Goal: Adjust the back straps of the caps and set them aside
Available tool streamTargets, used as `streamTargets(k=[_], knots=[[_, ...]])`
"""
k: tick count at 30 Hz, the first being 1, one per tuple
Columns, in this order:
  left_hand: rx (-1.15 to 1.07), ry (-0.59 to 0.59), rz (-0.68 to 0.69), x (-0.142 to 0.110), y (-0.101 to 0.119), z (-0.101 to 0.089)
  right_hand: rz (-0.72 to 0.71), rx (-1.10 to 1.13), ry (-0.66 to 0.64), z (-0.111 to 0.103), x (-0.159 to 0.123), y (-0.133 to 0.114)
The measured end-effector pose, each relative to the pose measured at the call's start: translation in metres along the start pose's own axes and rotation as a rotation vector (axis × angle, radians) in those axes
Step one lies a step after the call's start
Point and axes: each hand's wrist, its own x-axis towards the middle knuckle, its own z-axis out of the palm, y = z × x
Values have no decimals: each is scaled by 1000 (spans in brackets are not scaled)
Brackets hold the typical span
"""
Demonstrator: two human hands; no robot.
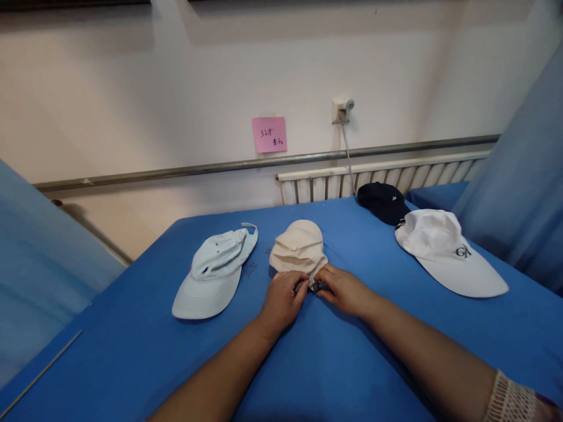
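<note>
A beige baseball cap (299, 241) lies on the blue-covered table in front of me, its back edge turned toward me. My left hand (287, 296) pinches the left side of the dark strap fastening at that edge. From the right, my right hand (343, 287) grips the other side of the same fastening. Fingers partly hide the strap and its buckle. To the left rests a pale mint baseball cap (215, 266), its strap end sticking up. A white cap (440, 240) with dark letters sits at the right, beside a black cap (382, 200).
Behind the blue table (132, 328) run a metal rail (211, 169) and a white radiator (325, 186). A pink note (269, 135) and a socket with a plug (342, 111) are on the wall. Blue curtains (39, 281) hang at both sides. A thin rod (41, 374) lies front left.
</note>
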Motion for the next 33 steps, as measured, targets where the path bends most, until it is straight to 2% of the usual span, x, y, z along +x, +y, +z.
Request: streamTargets(k=[9, 14, 19, 24, 28, 33], knots=[[-31, 3, -31, 2, 2, -3, 48, -93, -2, 5, 6, -8], [-54, 27, -77, 1, 2, -3, 66, -68, 12, 7, 6, -9], [-37, 22, -66, 2, 2, -2, 55, -71, 14, 10, 7, -7], [-24, -32, -14, 4, 4, -5, 29, 145, 129, 13, 7, 3], [-5, -23, 52, 2, 4, -7, 14, 382, 235, 9, 6, 10], [22, 9, 159, -1, 4, -9, -8, 538, 272, 9, 5, 15]])
